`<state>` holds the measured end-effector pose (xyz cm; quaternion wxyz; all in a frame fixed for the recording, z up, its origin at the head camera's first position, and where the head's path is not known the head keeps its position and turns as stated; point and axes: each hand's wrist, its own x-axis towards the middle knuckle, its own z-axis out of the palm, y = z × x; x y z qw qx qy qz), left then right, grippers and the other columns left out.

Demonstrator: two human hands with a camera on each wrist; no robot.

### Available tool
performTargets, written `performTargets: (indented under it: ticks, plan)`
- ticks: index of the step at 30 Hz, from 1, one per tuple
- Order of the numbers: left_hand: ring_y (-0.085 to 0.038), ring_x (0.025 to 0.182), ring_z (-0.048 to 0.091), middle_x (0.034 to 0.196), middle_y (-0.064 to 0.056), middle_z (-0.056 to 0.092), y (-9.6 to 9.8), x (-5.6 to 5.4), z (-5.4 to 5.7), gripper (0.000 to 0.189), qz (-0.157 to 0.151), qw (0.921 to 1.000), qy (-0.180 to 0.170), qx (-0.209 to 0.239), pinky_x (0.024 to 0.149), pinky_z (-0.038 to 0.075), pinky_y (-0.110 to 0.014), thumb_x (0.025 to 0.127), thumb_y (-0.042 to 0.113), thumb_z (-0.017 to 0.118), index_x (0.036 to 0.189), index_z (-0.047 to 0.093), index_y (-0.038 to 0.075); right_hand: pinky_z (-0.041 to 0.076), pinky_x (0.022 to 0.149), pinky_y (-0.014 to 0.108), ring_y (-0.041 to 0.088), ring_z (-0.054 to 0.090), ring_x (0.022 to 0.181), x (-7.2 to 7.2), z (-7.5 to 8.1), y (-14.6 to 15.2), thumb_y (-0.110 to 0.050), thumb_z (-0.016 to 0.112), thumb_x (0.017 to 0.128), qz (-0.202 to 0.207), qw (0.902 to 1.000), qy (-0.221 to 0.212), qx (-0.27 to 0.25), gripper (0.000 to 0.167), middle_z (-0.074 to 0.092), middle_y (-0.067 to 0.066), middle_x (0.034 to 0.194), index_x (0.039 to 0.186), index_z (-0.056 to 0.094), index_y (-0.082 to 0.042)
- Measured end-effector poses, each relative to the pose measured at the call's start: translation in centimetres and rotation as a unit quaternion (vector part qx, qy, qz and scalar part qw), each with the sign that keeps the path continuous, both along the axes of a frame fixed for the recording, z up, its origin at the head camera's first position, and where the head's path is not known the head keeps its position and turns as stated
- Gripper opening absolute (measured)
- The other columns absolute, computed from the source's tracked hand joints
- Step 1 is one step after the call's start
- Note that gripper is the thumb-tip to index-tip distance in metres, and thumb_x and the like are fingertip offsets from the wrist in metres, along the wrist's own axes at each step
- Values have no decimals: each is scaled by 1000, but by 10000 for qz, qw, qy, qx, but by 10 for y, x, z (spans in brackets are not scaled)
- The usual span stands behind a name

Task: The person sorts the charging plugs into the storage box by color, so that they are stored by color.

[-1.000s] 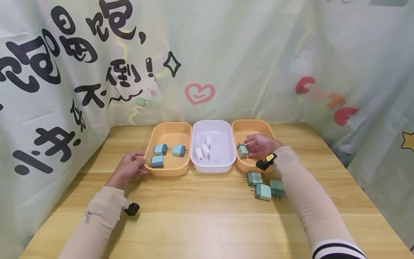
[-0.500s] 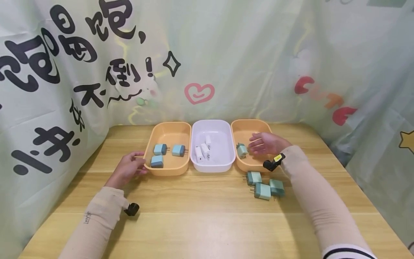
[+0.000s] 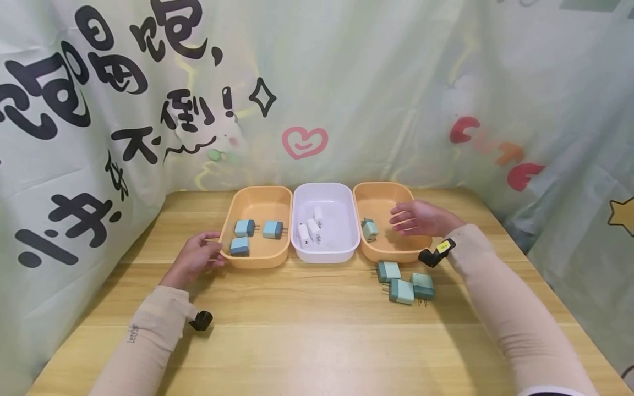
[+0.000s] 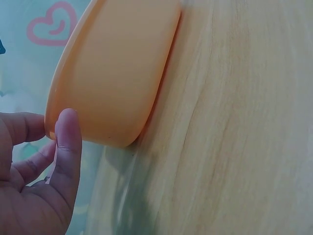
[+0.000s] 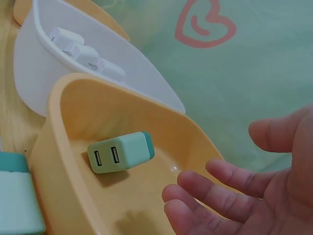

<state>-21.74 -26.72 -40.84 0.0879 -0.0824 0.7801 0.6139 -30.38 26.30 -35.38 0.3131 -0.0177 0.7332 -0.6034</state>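
My left hand (image 3: 198, 256) is at the near left corner of the left orange tray (image 3: 264, 263), pinching its rim between thumb and finger. In the left wrist view the thumb (image 4: 68, 147) lies against the tray's outer wall. My right hand (image 3: 423, 218) hovers over the right side of the right orange tray (image 3: 383, 190), fingers spread and holding nothing. Inside that tray lies one green USB charger (image 5: 120, 152), its two ports facing the right wrist camera. Several more green chargers (image 3: 401, 291) sit on the table just in front of it.
Three blue chargers (image 3: 240, 246) lie in the left orange tray. A white tray (image 3: 327, 256) between the orange ones holds three white chargers (image 3: 313, 229). The trays stand side by side on the wooden table (image 3: 297, 330), before a printed curtain (image 3: 371, 110).
My right hand has drawn back to the right, away from the green charger, which stays in the right tray. My left hand keeps its place.
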Motion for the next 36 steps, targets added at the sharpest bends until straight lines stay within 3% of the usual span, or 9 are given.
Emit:
performTargets:
  ticks: [11,23,36]
  plan:
    - [-17,78,60,107,-19,52,-1,1,0,48,16,10000,-31,52,71,58,-28,100,8,46,144,32,-4,46,101,47,32,59,107,21,10,14,-25,35,105,26,9995,257,169,43,57,17,116,132,33,9]
    - [-18,81,60,108,-18,51,0,-1,0,48,-2,10000,-77,-51,73,58,-28,100,10,47,145,32,-2,55,87,39,25,64,96,51,8,34,-23,40,105,35,9989,462,-63,30,62,12,105,118,47,3]
    - [-18,74,62,101,-16,55,-3,-3,-2,48,43,9999,-144,56,71,59,-29,100,10,48,143,33,-2,56,84,37,21,66,96,78,-3,49,-20,38,106,596,9940,608,-691,25,67,9,104,107,61,-11]
